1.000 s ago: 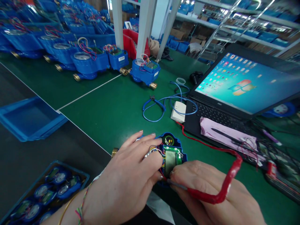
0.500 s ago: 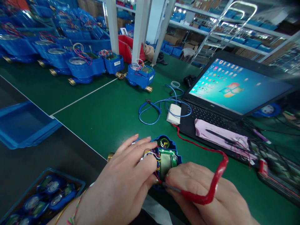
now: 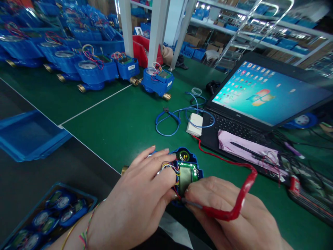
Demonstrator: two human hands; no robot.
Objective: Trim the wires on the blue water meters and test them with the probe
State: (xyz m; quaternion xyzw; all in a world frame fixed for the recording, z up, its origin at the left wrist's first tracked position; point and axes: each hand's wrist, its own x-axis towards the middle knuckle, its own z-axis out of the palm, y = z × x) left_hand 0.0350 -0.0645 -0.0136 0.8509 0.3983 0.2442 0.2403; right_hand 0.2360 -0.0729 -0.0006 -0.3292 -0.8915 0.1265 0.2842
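The red tool (image 3: 241, 198), gripped in the closed right hand (image 3: 257, 222), has its tip at the near edge of the blue meter (image 3: 185, 176), which sits on the tabletop (image 3: 125, 125) beneath the left hand (image 3: 140, 191), half-open and curled around it, thumb beside the tip.

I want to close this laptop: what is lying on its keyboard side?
On the laptop: a pink sheet, bearing a dark slim stick and thin wires; a blue cable loops over the left edge. What the sheet covers cannot be seen.
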